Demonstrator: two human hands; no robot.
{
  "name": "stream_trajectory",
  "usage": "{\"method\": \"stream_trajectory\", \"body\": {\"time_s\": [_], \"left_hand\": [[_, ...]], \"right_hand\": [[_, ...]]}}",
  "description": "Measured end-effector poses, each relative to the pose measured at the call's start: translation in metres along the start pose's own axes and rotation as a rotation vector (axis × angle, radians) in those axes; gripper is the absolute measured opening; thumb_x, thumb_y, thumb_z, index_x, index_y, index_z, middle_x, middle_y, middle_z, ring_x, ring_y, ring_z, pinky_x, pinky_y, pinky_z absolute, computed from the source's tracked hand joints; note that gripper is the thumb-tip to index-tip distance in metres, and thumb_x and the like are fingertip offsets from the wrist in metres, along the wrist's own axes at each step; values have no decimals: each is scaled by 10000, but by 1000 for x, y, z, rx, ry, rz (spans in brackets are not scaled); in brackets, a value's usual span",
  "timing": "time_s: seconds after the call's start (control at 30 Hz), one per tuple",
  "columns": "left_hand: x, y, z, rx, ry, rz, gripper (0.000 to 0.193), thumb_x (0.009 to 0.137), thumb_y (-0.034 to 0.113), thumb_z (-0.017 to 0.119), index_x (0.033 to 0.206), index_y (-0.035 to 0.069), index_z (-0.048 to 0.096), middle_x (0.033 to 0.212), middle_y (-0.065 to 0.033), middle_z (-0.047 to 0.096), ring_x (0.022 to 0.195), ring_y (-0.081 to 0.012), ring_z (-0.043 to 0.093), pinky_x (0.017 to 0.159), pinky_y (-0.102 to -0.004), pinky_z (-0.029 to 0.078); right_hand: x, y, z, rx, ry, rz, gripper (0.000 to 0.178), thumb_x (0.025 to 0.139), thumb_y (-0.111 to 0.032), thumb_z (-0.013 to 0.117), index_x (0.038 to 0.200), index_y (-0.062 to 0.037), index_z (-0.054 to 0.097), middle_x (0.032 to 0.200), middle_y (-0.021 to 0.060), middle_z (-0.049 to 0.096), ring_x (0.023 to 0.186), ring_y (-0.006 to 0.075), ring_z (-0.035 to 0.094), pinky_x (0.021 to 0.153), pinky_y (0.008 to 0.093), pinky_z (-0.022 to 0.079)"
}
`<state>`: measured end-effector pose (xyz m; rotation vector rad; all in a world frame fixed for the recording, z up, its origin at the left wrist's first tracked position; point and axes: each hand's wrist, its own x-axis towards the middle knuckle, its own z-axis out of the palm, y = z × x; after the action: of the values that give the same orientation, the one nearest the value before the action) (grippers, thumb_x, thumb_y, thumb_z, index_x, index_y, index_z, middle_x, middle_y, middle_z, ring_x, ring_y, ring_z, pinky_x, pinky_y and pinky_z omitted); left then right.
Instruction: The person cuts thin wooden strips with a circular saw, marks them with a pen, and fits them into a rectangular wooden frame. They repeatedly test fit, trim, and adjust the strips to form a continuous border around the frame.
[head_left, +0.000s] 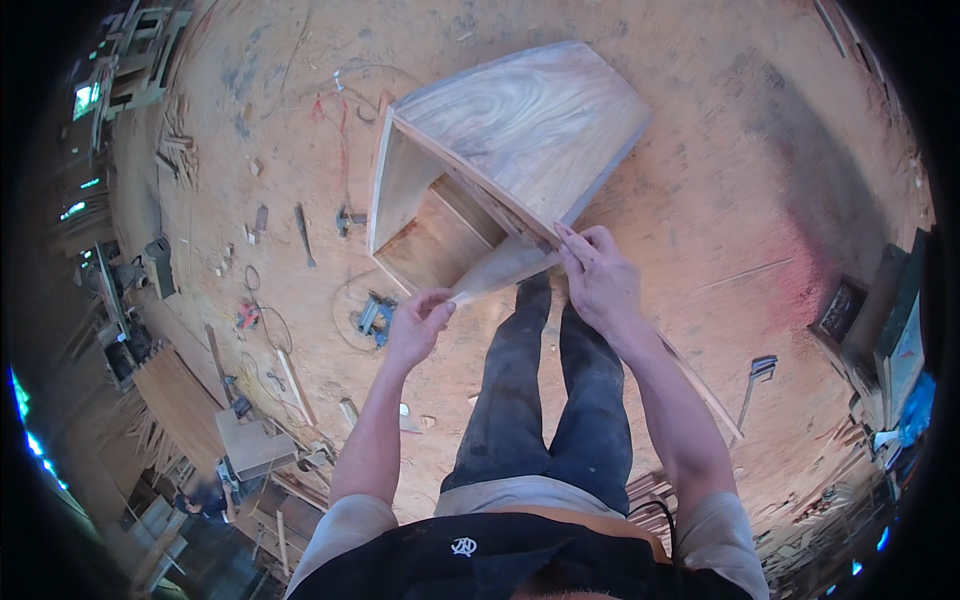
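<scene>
A wooden cabinet [520, 110] with an open front stands on the dirt floor just beyond my feet. Its top has wavy grain, and a board divides the inside. My left hand [420, 322] pinches the pale edge at the cabinet's near lower corner, thumb against fingers. At the near upper corner, my right hand [602, 280] grips the rim with its fingers bent over the edge. Between the two hands runs a pale side panel [505, 268]. The cabinet's far side and back are hidden.
Left of the cabinet lie a hammer [345, 220], a dark chisel-like tool [305, 237] and a blue power tool [376, 318] with a cord. Boards [175, 395] are stacked at left. A metal clamp [760, 372] and a long wood strip [705, 388] lie at right.
</scene>
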<state>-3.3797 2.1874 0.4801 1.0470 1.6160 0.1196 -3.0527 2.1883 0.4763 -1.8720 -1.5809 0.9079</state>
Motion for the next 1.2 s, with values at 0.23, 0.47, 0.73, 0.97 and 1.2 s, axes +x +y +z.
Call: {"method": "stream_trajectory", "body": {"time_s": [0.23,0.47,0.73,0.97,1.2], "left_hand": [[75,113,-48,386,442,521,293,978,96,742,1258,12,725,1062,-107,757,958,-216,710,897,-347,570],[149,208,-46,1038,20,1364,278,898,210,806,1145,90,767,1211,-100,717,1143,-307,663,1065,-482,489],[169,201,-42,891,-238,1237,220,911,281,795,1033,98,792,995,-61,755,1056,-277,679,989,-423,500],[173,199,-48,925,-263,1183,218,950,318,744,1028,120,795,1004,-28,758,1078,-251,658,1005,-401,470],[181,192,-51,903,-264,1226,197,953,306,743,1033,135,802,999,-19,754,1055,-249,658,1007,-405,471]], "right_hand": [[11,-19,3,-21,8,38,302,1047,-218,659,1323,-143,754,1014,83,638,754,255,708,652,392,571],[19,-24,20,-71,37,90,307,1029,-236,678,1312,-152,762,998,75,627,719,247,686,630,408,565],[21,-24,26,-3,68,127,270,1044,-210,674,1271,-113,783,969,82,640,788,242,687,697,375,560],[22,-24,33,57,63,160,252,1047,-170,683,1254,-65,779,1021,100,674,813,219,692,720,354,562],[19,-25,37,24,84,156,252,1030,-109,694,1262,-50,775,1022,110,673,825,211,696,709,340,565]]}}
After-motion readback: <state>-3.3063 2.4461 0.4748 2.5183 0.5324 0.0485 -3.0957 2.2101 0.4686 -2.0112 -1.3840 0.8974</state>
